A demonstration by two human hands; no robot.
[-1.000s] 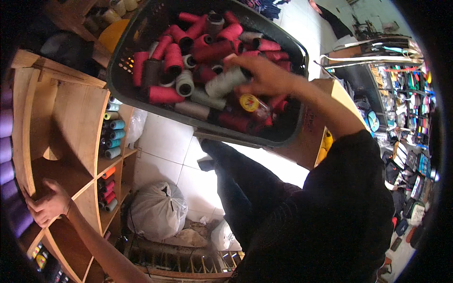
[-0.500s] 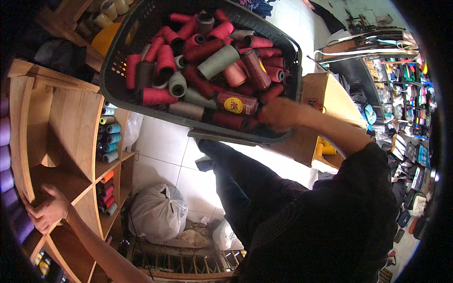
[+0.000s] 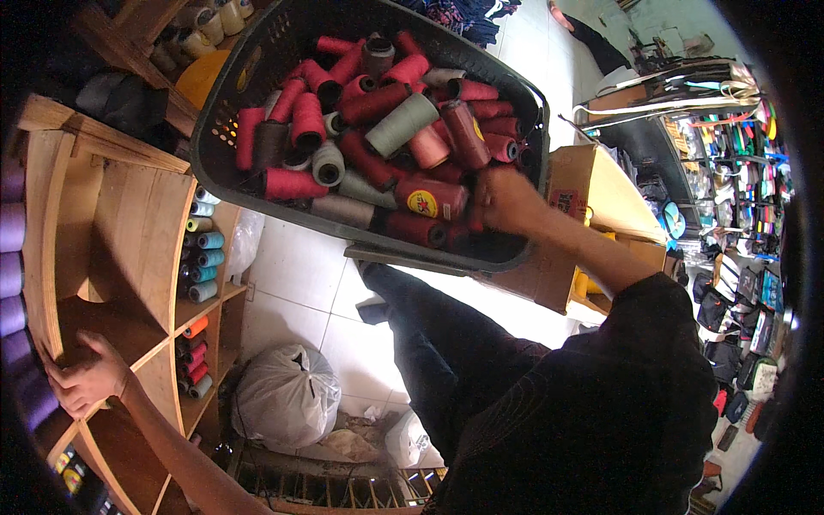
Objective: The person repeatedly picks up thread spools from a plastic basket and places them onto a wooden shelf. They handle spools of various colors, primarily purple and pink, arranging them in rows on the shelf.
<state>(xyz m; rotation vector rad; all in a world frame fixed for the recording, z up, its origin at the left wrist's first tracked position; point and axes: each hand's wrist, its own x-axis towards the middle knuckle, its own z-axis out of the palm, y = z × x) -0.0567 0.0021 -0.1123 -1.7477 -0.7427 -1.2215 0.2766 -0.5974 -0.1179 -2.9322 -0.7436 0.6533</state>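
Observation:
A black plastic basket [image 3: 343,230] full of thread spools stands in front of me. Most spools are red or dark red, such as the red thread spool [image 3: 307,120], and a few are grey-green, like the grey-green thread spool [image 3: 402,124]. My right hand [image 3: 508,202] reaches into the basket's near right corner, beside a dark red labelled spool [image 3: 432,199]. Its fingers are blurred and partly hidden, so what they hold does not show. At the far left, my left hand [image 3: 90,378] grips the front edge of a wooden shelf [image 3: 142,232].
Shelf compartments hold blue thread spools [image 3: 206,257] and red ones; purple spools [image 3: 12,275] line the left rim. A tied white plastic bag [image 3: 290,395] lies on the tiled floor. A cardboard box [image 3: 566,197] stands right of the basket. Merchandise racks [image 3: 738,172] fill the far right.
My right hand has shifted slightly left and down at the basket's corner. My left hand keeps its grip on the shelf edge. The view has tilted a little.

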